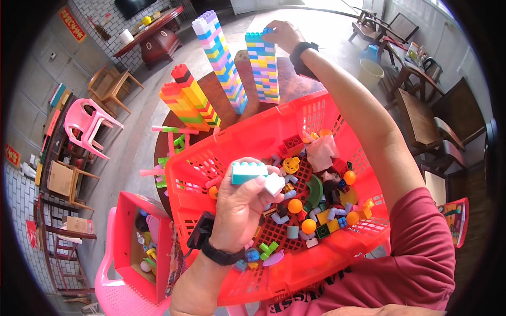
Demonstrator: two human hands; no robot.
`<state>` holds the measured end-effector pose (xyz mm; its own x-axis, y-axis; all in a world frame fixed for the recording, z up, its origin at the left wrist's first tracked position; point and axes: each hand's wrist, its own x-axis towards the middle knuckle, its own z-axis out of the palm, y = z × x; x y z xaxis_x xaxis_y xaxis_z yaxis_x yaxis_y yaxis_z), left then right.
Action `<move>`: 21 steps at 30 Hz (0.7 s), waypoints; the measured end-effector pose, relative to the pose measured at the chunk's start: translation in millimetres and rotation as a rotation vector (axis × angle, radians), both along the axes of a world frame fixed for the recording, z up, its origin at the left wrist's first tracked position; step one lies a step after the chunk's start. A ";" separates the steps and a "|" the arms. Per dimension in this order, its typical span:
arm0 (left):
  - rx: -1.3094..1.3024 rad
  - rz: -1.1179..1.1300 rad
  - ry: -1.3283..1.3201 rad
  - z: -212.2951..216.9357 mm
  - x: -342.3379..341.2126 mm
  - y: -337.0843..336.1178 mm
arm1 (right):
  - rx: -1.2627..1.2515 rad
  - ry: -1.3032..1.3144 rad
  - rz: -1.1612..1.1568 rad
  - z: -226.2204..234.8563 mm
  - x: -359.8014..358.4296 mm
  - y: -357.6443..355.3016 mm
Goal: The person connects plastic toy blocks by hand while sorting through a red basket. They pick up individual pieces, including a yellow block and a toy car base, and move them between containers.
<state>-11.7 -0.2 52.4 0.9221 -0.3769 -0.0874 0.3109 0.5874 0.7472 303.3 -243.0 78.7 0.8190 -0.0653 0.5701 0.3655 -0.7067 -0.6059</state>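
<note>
My left hand (234, 210) is closed around a teal toy brick (249, 175) and a white brick (274, 185), held above a red plastic basket (269, 282). My right hand (287, 36) reaches to the far side, its fingers pinching a blue brick (268, 30) at the top of a multicoloured brick tower (262, 71). Part of that brick is covered by the fingers. Left of this tower rises a taller pastel brick tower (219, 58). Shorter stacks of red and yellow bricks (190, 102) stand further left on the round dark table (240, 63).
Loose bricks, orange balls (295, 206) and pipe-shaped pieces fill the basket. A pink stool (113, 292) at lower left carries a pink box (126, 253) of toys. Green and pink connector pieces (176, 142) lie at the table's left edge. Wooden chairs (113, 87) stand around.
</note>
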 end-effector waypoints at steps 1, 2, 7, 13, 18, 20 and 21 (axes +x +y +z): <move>-0.013 -0.009 0.013 0.7 -0.2 -0.5 | 0.000 0.030 0.009 -0.5 0.2 -1.0; -0.023 -0.007 0.027 1.7 0.1 -0.6 | -0.008 0.005 0.007 -1.2 1.0 -1.7; -0.097 -0.024 0.052 -0.3 2.8 1.7 | 0.048 0.138 0.011 -23.1 7.0 3.4; -0.282 -0.067 0.138 -7.7 6.7 8.9 | 0.214 0.162 0.136 -58.6 17.0 12.0; -0.381 -0.089 0.108 -8.3 10.3 10.1 | 0.187 0.112 0.143 -53.1 36.9 1.2; -0.386 -0.105 0.098 -9.7 10.7 10.4 | 0.583 -0.184 0.599 -35.5 47.4 7.7; -0.350 -0.082 0.107 -10.0 9.7 10.4 | 0.671 -0.116 0.761 -18.5 47.8 5.5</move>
<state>-2.0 10.2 42.4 0.8802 -0.4733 -0.0342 0.4328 0.7712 0.4668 351.2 -237.5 60.2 0.7187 0.1144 0.6859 0.6575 0.2092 -0.7238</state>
